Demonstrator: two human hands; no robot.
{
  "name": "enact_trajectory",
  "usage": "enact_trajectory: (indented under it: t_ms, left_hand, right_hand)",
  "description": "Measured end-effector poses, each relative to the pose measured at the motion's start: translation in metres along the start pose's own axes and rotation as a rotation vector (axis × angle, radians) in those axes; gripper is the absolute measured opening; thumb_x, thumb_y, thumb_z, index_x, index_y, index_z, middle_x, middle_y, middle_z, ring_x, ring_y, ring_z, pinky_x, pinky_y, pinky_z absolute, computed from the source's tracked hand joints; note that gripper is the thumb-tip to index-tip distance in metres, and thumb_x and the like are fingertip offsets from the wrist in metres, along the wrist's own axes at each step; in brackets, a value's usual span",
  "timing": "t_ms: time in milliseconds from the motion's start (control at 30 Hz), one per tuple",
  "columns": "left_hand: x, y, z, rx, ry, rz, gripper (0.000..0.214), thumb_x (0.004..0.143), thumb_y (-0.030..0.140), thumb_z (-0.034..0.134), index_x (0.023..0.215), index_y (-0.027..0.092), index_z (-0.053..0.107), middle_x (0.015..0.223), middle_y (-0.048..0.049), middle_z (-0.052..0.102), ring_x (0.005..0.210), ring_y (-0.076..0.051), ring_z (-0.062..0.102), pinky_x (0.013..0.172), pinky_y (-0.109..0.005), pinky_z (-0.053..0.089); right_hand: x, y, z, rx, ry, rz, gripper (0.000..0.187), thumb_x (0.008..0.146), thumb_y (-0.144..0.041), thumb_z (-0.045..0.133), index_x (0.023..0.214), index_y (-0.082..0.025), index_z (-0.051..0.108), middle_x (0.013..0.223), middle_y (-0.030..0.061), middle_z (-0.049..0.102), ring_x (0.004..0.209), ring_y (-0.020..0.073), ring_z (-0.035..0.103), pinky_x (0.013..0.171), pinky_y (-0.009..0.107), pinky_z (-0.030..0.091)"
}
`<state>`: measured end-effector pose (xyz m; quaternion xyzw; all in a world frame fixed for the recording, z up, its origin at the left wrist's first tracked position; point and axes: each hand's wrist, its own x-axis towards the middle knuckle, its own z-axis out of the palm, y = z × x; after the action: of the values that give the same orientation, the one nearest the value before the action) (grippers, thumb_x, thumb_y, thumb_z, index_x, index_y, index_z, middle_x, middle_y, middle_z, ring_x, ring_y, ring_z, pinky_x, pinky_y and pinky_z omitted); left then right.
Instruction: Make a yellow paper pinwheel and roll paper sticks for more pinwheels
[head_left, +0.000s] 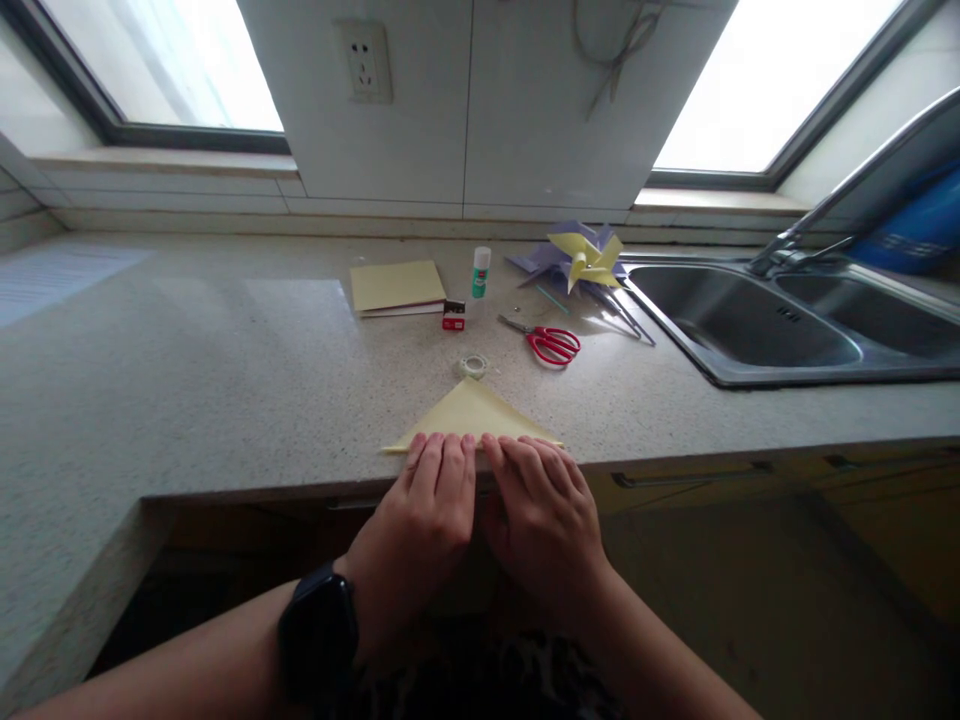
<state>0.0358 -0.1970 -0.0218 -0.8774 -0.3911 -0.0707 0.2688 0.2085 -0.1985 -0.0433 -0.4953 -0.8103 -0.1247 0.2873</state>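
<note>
A sheet of yellow paper [474, 408] lies near the counter's front edge, its far part a triangle pointing away from me. Its near edge is rolled into a thin tube whose ends stick out on both sides. My left hand [430, 505], below a dark watch, presses its fingertips on the left half of the roll. Beside it, my right hand [541, 510] has curled fingers on the right half. Both thumbs are mostly hidden under the hands. Just beyond the paper's tip sits a roll of tape [473, 366].
Red-handled scissors [551, 345], a glue stick [481, 272], a small red box [454, 316] and a stack of yellow paper [397, 287] lie farther back. Paper pinwheels [589, 258] rest beside the steel sink [742, 315] at right. White sheets [64, 280] lie far left.
</note>
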Motion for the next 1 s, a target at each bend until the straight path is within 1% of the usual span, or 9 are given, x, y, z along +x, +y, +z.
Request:
enact_trajectory:
  t_ms: [133,200,267,433,533,667,833,1000]
  left_hand:
    - [0.001,0.000,0.004,-0.033,0.011,-0.001,0.051,0.093,0.008,0.050,0.140,-0.009,0.049,0.140,-0.0317,0.056,0.134,-0.044,0.052,0.107,-0.054,0.052]
    - [0.002,0.000,0.005,-0.040,0.004,-0.004,0.053,0.093,0.009,0.049,0.143,-0.010,0.046,0.145,-0.0338,0.050,0.137,-0.046,0.047,0.107,-0.054,0.051]
    - [0.003,0.000,0.004,-0.043,-0.015,-0.008,0.055,0.093,0.010,0.048,0.143,-0.012,0.044,0.147,-0.0362,0.046,0.137,-0.047,0.047,0.108,-0.054,0.050]
    - [0.005,0.000,0.003,-0.059,-0.044,-0.027,0.056,0.092,0.015,0.050,0.139,-0.014,0.047,0.144,-0.0385,0.047,0.134,-0.046,0.052,0.109,-0.054,0.049]
    - [0.004,0.000,0.004,-0.067,-0.048,-0.025,0.057,0.092,0.018,0.051,0.140,-0.015,0.046,0.144,-0.0401,0.046,0.134,-0.046,0.051,0.110,-0.054,0.048]
    - [0.004,0.000,0.006,-0.065,-0.029,-0.044,0.057,0.093,0.015,0.051,0.144,-0.010,0.044,0.146,-0.0382,0.045,0.137,-0.045,0.048,0.112,-0.055,0.045]
    - [0.009,-0.003,0.007,-0.113,-0.090,-0.044,0.057,0.093,0.016,0.048,0.142,-0.011,0.044,0.148,-0.0386,0.043,0.139,-0.045,0.045,0.114,-0.056,0.042]
    - [0.012,-0.008,0.008,-0.157,-0.119,-0.030,0.066,0.090,0.017,0.049,0.147,-0.012,0.037,0.152,-0.0378,0.037,0.143,-0.045,0.038,0.117,-0.057,0.038]
  right_hand:
    - [0.004,0.001,-0.004,0.001,-0.020,0.011,0.045,0.091,-0.024,0.058,0.135,-0.015,0.061,0.127,0.0102,0.067,0.114,0.0280,0.057,0.106,0.044,0.042]
    - [0.006,0.001,-0.005,0.010,-0.042,0.018,0.047,0.091,-0.026,0.059,0.136,-0.015,0.061,0.130,0.0106,0.066,0.116,0.0285,0.057,0.105,0.044,0.042]
    - [0.007,0.002,-0.006,0.020,-0.061,0.020,0.048,0.090,-0.028,0.060,0.136,-0.015,0.061,0.132,0.0106,0.065,0.117,0.0287,0.056,0.105,0.044,0.041]
    - [0.009,0.007,-0.007,0.029,-0.105,0.013,0.049,0.089,-0.033,0.062,0.135,-0.017,0.061,0.137,0.0086,0.062,0.120,0.0286,0.054,0.105,0.044,0.041]
    - [0.009,0.010,-0.007,0.048,-0.140,0.013,0.054,0.087,-0.032,0.063,0.138,-0.018,0.058,0.139,0.0083,0.061,0.121,0.0290,0.054,0.105,0.045,0.041]
    - [0.010,0.012,-0.007,0.062,-0.160,0.007,0.060,0.083,-0.035,0.066,0.140,-0.017,0.057,0.140,0.0103,0.059,0.124,0.0305,0.052,0.107,0.046,0.039]
    - [0.014,0.010,-0.009,0.088,-0.201,0.029,0.067,0.083,-0.037,0.066,0.144,-0.016,0.052,0.138,0.0115,0.058,0.128,0.0308,0.048,0.111,0.046,0.038]
    - [0.021,0.009,-0.011,0.084,-0.258,0.050,0.069,0.083,-0.037,0.063,0.146,-0.014,0.050,0.148,0.0130,0.052,0.138,0.0318,0.042,0.116,0.047,0.035]
